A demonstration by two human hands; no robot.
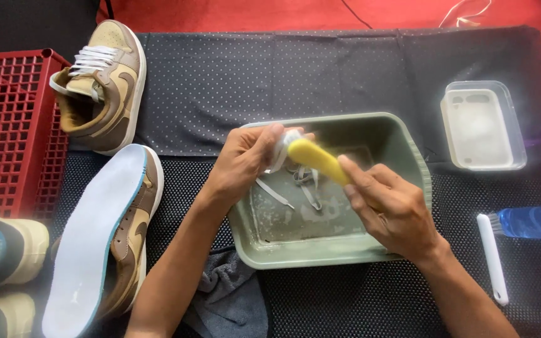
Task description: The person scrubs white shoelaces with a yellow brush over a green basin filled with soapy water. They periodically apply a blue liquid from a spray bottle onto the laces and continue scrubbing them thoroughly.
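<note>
Looking down through the head camera, I see my 2 bare hands meeting over a grey-green plastic basin [408,150] that sits on a dark dotted mat [252,75]. My left hand [242,159] is closed in a pinch around a bunched white shoelace [281,150], held above the basin's far left corner; loose ends of the lace hang down into the shallow soapy water. My right hand [392,209] grips a yellow brush [317,159], fingers wrapped around its handle, with the brush head pressed against the lace just beside my left fingertips.

To the left of the basin, 1 tan and brown sneaker [104,84] stands upright with its white laces in place, next to a red plastic crate [10,125]. Nearer to me, a second matching sneaker [136,231] lies on its side with a white insole [95,238] resting against it. A grey cloth [230,300] is crumpled on the mat under my left forearm.

To the right, a clear lidded container [483,125] sits well apart from the basin. A white-handled brush [493,256] lies near my right wrist, touching a blue bottle [536,222] at the frame's edge.
</note>
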